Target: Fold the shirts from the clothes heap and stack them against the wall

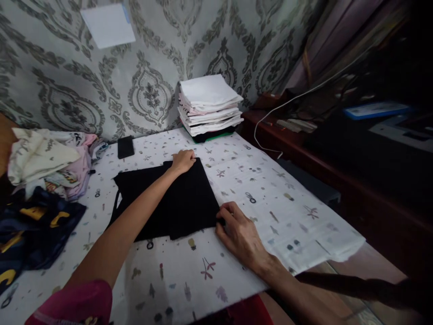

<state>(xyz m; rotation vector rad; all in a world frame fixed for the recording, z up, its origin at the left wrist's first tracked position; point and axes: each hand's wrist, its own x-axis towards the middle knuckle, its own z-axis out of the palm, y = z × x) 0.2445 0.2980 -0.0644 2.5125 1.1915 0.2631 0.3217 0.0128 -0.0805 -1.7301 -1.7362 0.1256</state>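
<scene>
A black garment [189, 198] lies flat on the white patterned cloth [189, 271], its right part folded over in a layer. My left hand [183, 161] is closed at the garment's far right corner, my forearm crossing above the fabric. At the near right corner, my right hand [237, 230] pinches the garment's edge between thumb and fingers.
Folded clothes [211, 108] are stacked by the wall. Loose clothes [50, 162] and a dark blue garment [37, 225] are heaped at the left. A black phone [125, 147] lies behind the garment. A white cable [259, 131] hangs near the dark red furniture [291, 149].
</scene>
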